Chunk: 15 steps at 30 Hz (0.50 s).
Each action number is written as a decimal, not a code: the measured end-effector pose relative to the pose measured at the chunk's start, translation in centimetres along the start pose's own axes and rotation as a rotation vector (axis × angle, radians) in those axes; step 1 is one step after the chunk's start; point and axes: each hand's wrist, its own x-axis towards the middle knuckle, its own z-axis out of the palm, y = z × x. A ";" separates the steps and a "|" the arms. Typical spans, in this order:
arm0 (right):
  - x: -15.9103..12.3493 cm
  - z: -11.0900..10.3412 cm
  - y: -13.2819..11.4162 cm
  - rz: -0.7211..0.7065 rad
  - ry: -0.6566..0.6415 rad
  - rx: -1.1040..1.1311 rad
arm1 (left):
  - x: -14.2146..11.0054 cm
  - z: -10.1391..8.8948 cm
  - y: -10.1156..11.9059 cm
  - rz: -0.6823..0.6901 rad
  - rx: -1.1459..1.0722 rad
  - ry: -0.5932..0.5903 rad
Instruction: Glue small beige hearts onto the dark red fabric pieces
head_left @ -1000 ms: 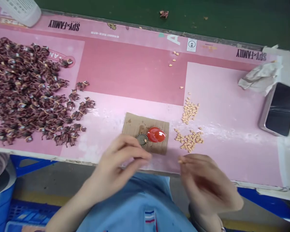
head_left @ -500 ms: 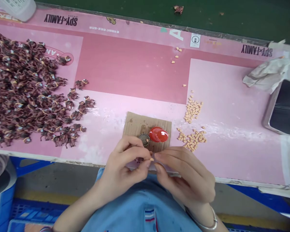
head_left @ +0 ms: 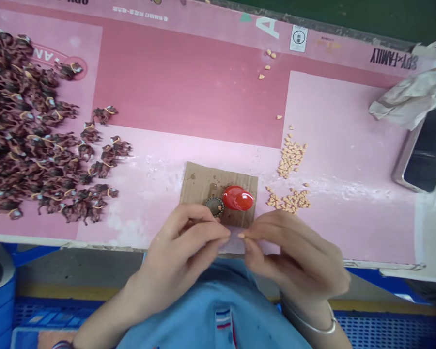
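Beside the cardboard (head_left: 201, 182), our right hand (head_left: 294, 257) pinches a tan seed (head_left: 241, 235); our left hand (head_left: 178, 254) curls, its hold unclear; many brown bundles (head_left: 29, 140) remain

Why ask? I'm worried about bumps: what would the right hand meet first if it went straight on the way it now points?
Probably the person's left hand: the right hand, pinching a small tan bit, points toward its fingertips. Depth is hard to judge, but the brown cardboard square seems to lie lower.
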 end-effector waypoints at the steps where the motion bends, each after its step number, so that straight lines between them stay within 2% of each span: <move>1: 0.2 -0.3 0.4 -0.006 0.014 -0.073 | -0.1 -0.2 -0.2 -0.019 0.008 0.012; 4: 0.8 -1.2 1.4 -0.055 -0.002 -0.288 | -0.6 -0.6 -0.7 -0.101 -0.038 0.075; 7: 1.4 -1.8 1.8 -0.109 -0.079 -0.377 | -1.0 -0.7 -0.8 -0.186 -0.162 0.167; 15: 1.9 -2.4 0.8 -0.134 -0.222 -0.492 | -1.3 -0.9 -1.1 -0.181 -0.236 0.152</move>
